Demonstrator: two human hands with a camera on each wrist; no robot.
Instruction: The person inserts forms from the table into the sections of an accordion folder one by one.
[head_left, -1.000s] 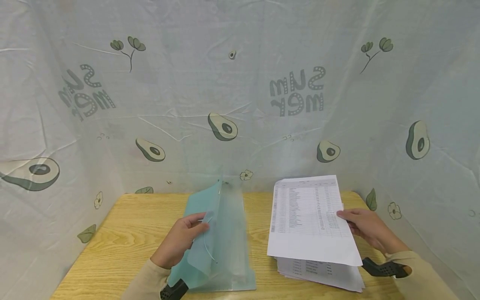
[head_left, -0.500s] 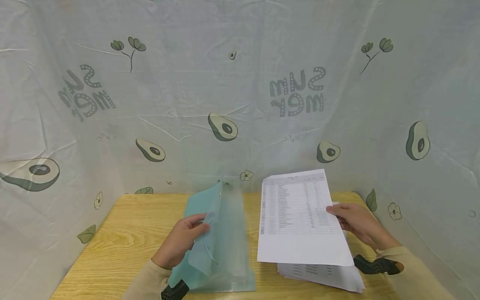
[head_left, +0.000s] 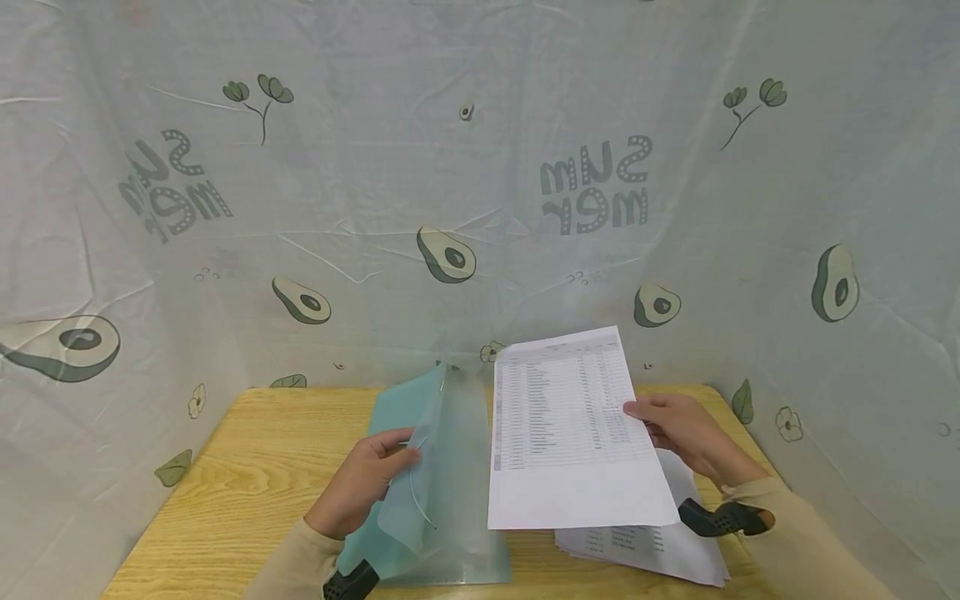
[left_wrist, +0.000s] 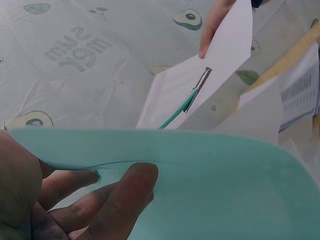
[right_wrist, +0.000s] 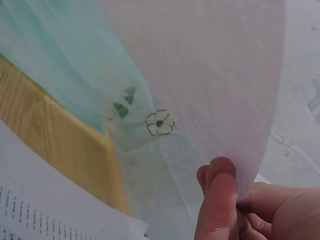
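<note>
My left hand pinches the raised cover of a translucent teal plastic folder, thumb on one side and fingers behind. The folder lies open on the table, a thin cord on its flap. In the left wrist view, the teal cover fills the foreground, and a metal clip with a teal strip shows beyond it. My right hand pinches a printed sheet by its right edge, thumb in front. This sheet is tilted up, its left edge overlapping the folder's right side in the head view.
Below the raised sheet, a stack of printed papers lies on the right of the wooden table. A pale curtain printed with avocados stands behind and along both sides.
My right hand has carried the sheet leftward and slightly up, away from the stack and to the folder's right edge. My left hand keeps holding the cover in place.
</note>
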